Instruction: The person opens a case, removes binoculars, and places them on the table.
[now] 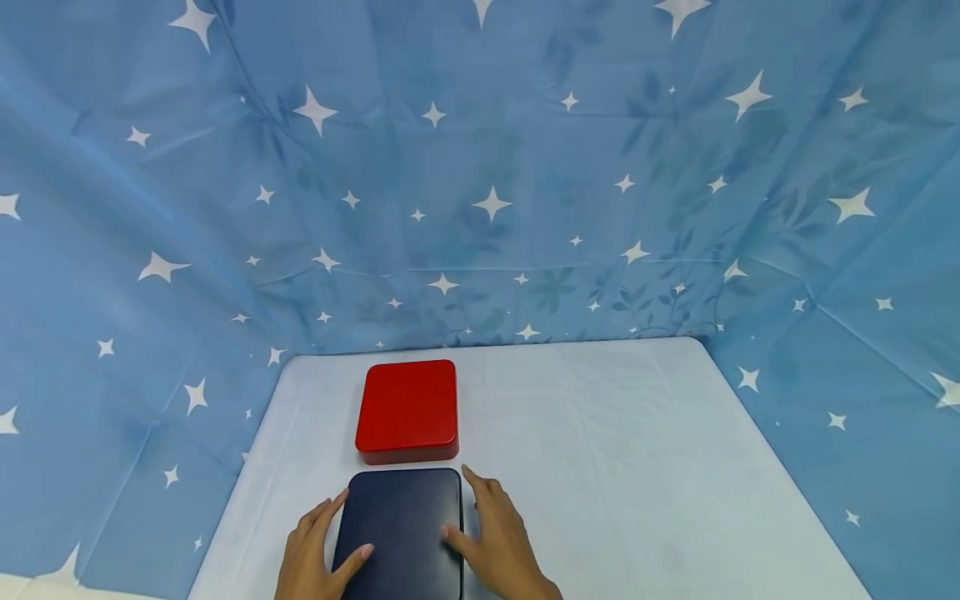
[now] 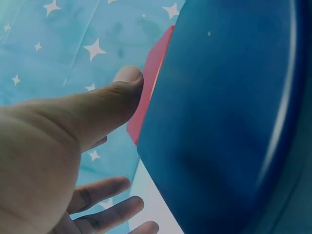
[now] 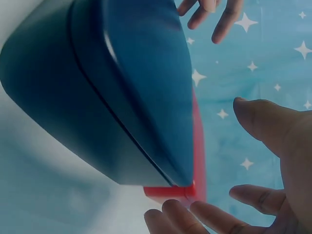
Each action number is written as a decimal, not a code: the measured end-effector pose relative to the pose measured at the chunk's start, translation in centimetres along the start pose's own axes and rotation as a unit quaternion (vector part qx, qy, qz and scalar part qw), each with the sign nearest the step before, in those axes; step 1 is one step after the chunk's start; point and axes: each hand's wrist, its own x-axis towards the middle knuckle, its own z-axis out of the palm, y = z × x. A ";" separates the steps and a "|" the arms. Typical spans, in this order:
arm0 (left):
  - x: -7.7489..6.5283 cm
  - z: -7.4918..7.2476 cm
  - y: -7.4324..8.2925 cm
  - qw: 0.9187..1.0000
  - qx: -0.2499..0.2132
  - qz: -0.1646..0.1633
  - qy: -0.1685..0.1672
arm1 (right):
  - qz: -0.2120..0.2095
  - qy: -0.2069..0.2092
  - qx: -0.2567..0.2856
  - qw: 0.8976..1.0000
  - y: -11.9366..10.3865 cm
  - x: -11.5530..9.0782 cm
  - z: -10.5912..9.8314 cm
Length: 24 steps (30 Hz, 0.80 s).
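A dark navy lidded box point(image 1: 401, 529) with rounded corners stands at the table's near edge, its lid on. My left hand point(image 1: 313, 550) is at its left side, thumb and fingers spread apart; in the left wrist view the thumb point(image 2: 97, 107) is clear of the lid. On the other side, my right hand point(image 1: 501, 533) stands beside the box, fingers extended and thumb over the lid's edge. The right wrist view shows a gap between that thumb point(image 3: 263, 119) and the box. Just beyond stands a red lidded box point(image 1: 408, 408), also closed.
Both boxes are on a white-covered table point(image 1: 630, 467) with rounded far corners. A blue curtain point(image 1: 480, 167) printed with white stars surrounds the table at the back and both sides.
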 end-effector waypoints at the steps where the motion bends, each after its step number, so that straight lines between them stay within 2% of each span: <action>1: 0.0 0.1 -0.2 1.000 -0.001 -0.001 -0.002 | 0.000 -0.004 0.003 1.000 0.1 0.0 0.2; 10: -0.1 0.9 -1.5 1.000 -0.014 -0.002 -0.007 | 0.006 -0.026 0.036 0.999 0.0 -0.2 1.4; 17: -0.1 1.3 -1.9 1.000 -0.027 -0.008 -0.012 | 0.034 -0.027 0.041 0.998 -0.2 -0.4 1.7; 24: -0.1 1.4 -2.1 0.998 -0.047 -0.029 -0.027 | 0.061 -0.032 0.040 0.997 -0.1 -0.3 2.2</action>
